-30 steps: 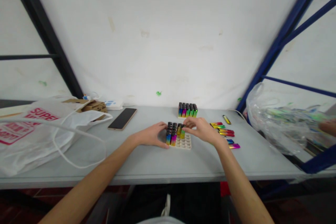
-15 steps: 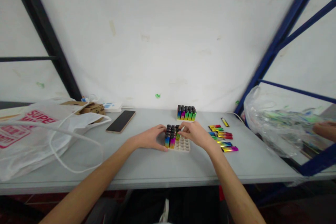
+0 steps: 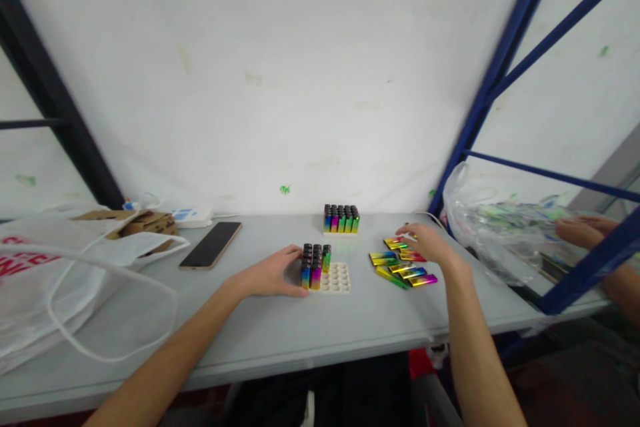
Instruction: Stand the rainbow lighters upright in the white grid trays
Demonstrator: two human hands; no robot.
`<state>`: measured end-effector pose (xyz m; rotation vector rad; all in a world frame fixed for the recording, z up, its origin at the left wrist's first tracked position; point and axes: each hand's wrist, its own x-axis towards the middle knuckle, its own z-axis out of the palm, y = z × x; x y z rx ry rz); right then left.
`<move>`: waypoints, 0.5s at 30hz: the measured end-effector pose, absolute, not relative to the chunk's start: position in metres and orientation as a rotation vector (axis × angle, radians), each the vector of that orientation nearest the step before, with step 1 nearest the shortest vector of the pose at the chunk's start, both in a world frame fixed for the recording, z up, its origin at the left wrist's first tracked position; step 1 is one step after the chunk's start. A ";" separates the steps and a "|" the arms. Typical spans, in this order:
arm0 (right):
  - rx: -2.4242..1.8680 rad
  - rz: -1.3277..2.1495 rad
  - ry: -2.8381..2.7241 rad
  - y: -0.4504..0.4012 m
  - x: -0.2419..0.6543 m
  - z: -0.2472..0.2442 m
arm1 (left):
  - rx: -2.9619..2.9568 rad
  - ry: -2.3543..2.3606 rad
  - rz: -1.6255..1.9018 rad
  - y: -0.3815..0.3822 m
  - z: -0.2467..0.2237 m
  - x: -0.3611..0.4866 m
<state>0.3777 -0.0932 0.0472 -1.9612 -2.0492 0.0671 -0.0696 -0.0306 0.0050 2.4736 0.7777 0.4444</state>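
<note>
My left hand [image 3: 274, 271] curves round the left end of a white tray [image 3: 342, 279] of round holes, thumb in front and fingers behind, holding it steady. Upright lighters [image 3: 311, 268] with black tops and shiny rainbow bodies fill its left columns. One more lighter [image 3: 327, 259] stands at the back of the third column; the holes to the right are bare. My right hand [image 3: 425, 240] is over the far side of a loose pile of lighters [image 3: 400, 268], its fingers closed round a lighter there that they mostly hide.
Behind, a second tray [image 3: 341, 233] is packed with upright lighters. A phone [image 3: 212, 245] lies at left, near a white plastic bag [image 3: 35, 280] and cardboard [image 3: 145, 223]. At right are a blue metal frame [image 3: 480, 107], clear plastic bags [image 3: 490, 220] and another person's hands [image 3: 583, 232].
My right hand has moved from the tray to the loose lighters at right, leaving a lighter standing in the third column. My left hand stays at the tray. The view has shifted right.
</note>
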 end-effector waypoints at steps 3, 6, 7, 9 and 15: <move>-1.957 0.082 -2.085 -0.088 0.394 0.031 | 2.467 0.803 0.409 -0.031 0.006 -0.069; -1.981 0.047 -2.038 -0.080 0.393 0.018 | 2.451 0.835 0.376 -0.032 0.007 -0.069; -2.002 0.060 -2.021 -0.077 0.391 0.013 | 2.450 0.835 0.376 -0.032 0.007 -0.068; -2.028 0.143 -2.017 -0.072 0.386 0.005 | 2.452 0.822 0.393 -0.032 0.007 -0.068; -1.949 0.120 -2.128 -0.074 0.389 -0.013 | 2.427 0.812 0.417 -0.031 0.005 -0.068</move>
